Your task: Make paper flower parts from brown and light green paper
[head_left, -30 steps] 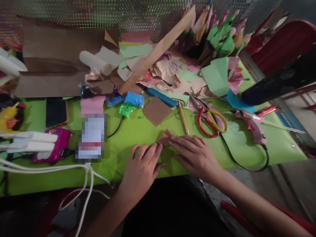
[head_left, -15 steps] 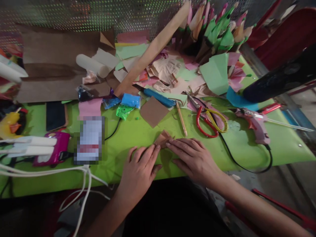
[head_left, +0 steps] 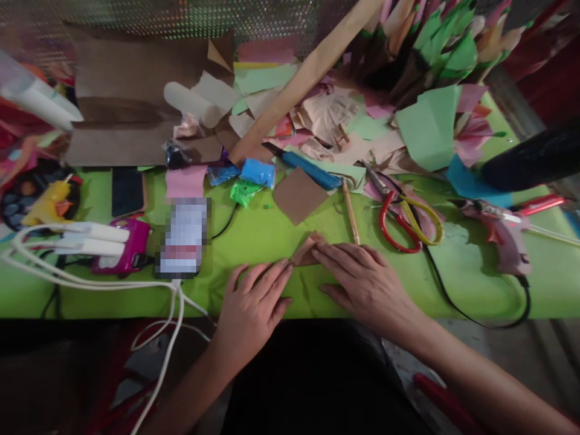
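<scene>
1. Fingertips sit slightly farther apart than half a second ago; view has swung, putting table things farther right.
2. Folded brown paper [head_left: 306,248] lies between the hands, near side of green table [head_left: 244,241], nearer than the flat brown square [head_left: 299,196].
3. Left hand [head_left: 254,302]: fingertips at paper's left edge. Right hand [head_left: 365,284]: fingers laid over its right part. Both thumbs apart from fingers; neither hand closes around it. Pressure: cannot tell.
4. Risk: uneven pressing, or paper sliding on the cover, could skew the crease.
5. Risk: pencil [head_left: 350,211] just beyond right hand; a knuckle could roll it.
6. Risk: blue cutter [head_left: 312,170] farther off; careless far reach could nick fingers if blade is out.
</scene>
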A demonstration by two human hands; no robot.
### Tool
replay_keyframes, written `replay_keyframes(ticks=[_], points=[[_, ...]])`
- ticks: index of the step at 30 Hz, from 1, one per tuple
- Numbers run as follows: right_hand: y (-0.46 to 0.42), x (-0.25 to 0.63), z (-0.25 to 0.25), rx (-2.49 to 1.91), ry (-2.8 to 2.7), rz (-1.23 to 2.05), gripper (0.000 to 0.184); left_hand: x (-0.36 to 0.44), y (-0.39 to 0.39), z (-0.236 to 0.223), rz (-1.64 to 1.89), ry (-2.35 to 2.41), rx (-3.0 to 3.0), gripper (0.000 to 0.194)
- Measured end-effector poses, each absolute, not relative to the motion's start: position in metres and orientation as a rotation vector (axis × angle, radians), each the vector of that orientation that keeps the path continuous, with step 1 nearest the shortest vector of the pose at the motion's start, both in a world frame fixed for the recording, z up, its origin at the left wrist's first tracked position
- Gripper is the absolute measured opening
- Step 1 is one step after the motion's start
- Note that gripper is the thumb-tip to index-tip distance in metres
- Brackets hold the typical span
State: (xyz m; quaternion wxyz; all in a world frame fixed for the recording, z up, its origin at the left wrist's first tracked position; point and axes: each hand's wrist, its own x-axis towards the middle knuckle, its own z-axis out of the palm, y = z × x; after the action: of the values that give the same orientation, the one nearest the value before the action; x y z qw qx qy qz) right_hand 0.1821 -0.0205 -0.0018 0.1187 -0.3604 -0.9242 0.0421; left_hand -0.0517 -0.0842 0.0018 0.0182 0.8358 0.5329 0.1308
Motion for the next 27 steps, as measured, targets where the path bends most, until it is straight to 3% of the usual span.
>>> replay_keyframes(ticks=[19,27], points=[[-0.022,0.183,-0.004,-1.05,-2.706,0.136,0.047,-0.056,-0.088,0.0,0.404,1.784,2.593,0.034],[-0.004,0.182,-0.009,-0.969,-2.516,0.407,0.034,-0.049,-0.08,-0.001,0.529,1.792,2.495,0.035]])
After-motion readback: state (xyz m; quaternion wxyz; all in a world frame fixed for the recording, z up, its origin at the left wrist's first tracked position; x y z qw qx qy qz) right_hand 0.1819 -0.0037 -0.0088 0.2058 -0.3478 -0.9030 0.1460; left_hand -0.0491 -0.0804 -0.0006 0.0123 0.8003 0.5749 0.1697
